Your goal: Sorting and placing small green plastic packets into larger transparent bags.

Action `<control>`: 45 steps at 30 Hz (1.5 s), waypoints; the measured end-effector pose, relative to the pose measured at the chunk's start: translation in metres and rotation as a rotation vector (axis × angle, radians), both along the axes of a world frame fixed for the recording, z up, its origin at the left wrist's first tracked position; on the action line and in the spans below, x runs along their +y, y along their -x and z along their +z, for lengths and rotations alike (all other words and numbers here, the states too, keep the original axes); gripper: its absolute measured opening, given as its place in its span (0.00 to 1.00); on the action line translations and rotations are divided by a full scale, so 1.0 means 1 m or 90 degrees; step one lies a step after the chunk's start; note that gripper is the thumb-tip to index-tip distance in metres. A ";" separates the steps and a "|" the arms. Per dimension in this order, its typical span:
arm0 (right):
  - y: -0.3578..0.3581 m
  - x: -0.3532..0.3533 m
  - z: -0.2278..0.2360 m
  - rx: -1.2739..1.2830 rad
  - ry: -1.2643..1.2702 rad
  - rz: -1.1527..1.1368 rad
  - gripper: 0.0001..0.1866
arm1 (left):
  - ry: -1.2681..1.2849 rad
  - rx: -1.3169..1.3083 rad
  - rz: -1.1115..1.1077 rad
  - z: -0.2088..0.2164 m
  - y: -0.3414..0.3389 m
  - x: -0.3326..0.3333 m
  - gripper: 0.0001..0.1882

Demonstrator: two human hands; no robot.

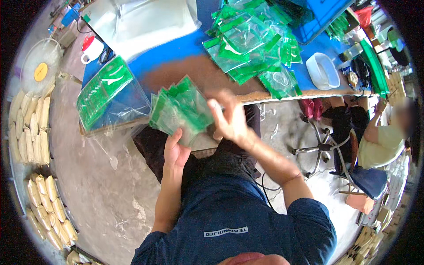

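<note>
My left hand (176, 152) grips a fanned bunch of small clear plastic bags with green bands (179, 108) over my lap, thumb on top. Just right of the bunch, my right hand (229, 119) is lifted with its thumb apart from its fingers. Motion blurs its fingertips, and nothing shows in it. A large loose heap of similar green-and-clear bags (251, 39) covers the far middle of the table. On the table's left side, a clear bag (106, 95) holds a neat stack of green-banded bags.
The blue and brown table (190, 66) carries clear plastic sheets (150, 26), a white tub (322, 70), a blue crate (324, 17) and a red-lidded white mug (91, 49). A fan (40, 62) and stacked packets (33, 128) stand left. Another person (382, 145) sits at right.
</note>
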State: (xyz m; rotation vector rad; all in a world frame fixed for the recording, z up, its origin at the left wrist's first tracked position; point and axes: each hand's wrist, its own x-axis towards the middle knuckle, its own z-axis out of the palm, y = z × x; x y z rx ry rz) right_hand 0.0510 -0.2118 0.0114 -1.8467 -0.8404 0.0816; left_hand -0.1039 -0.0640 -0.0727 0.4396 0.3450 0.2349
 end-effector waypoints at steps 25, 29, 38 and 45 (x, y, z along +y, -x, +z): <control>-0.044 0.007 -0.016 -0.438 0.246 0.195 0.38 | 0.056 -0.041 0.044 -0.006 0.031 0.013 0.32; -0.013 0.006 -0.035 -0.253 -0.069 0.077 0.19 | 0.022 -0.149 0.014 -0.006 0.038 0.016 0.33; -0.084 0.022 0.006 -0.374 0.112 -0.163 0.28 | -0.024 -0.032 0.035 -0.001 0.020 0.002 0.35; -0.030 -0.005 -0.015 -0.403 0.201 0.155 0.20 | 0.000 -0.044 0.058 0.001 0.018 -0.002 0.34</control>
